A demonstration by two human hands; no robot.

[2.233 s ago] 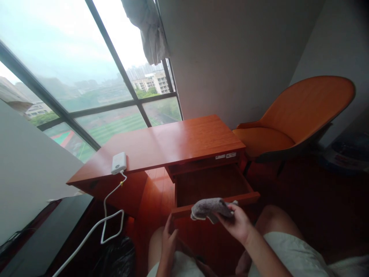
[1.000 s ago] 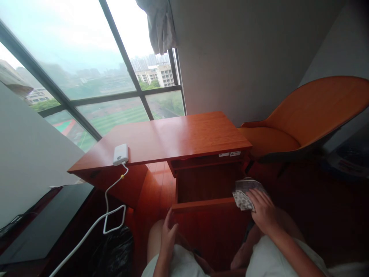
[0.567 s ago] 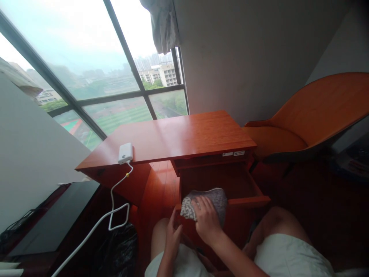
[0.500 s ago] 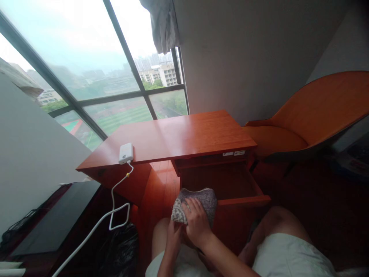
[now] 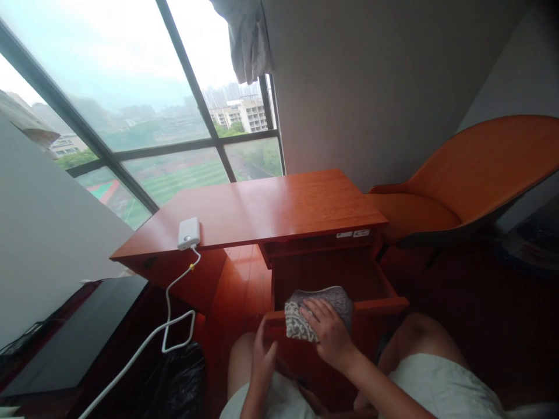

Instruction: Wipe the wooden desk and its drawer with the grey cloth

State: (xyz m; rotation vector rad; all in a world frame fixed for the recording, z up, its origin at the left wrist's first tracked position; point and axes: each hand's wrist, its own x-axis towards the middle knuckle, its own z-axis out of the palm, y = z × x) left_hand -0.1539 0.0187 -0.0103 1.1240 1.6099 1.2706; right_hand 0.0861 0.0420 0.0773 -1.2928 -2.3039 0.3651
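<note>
A grey folded cloth item [image 5: 340, 299] with a white patterned part hangs over the front edge of a pulled-out drawer [image 5: 384, 305]. My right hand [image 5: 329, 331] is closed on it from above, its thumb hidden. Beside the cloth, at the left end of the drawer front, my left hand [image 5: 263, 352] has its fingers pointing up and thumb apart from them, with nothing held. The drawer belongs to a reddish wooden desk [image 5: 279, 203], and the part of its inside that shows is bare wood.
A white power bank [image 5: 189, 233] lies at the desk's left edge, its white cable [image 5: 144, 336] running down to the lower left. An orange chair [image 5: 476, 174] stands at the right. A black plastic bag [image 5: 177, 378] is on the floor, and a dark-topped cabinet [image 5: 78, 331] is at left.
My right hand has moved right with the grey cloth. My left hand has come away from the cloth and opened, leaving the left end of the drawer front visible.
</note>
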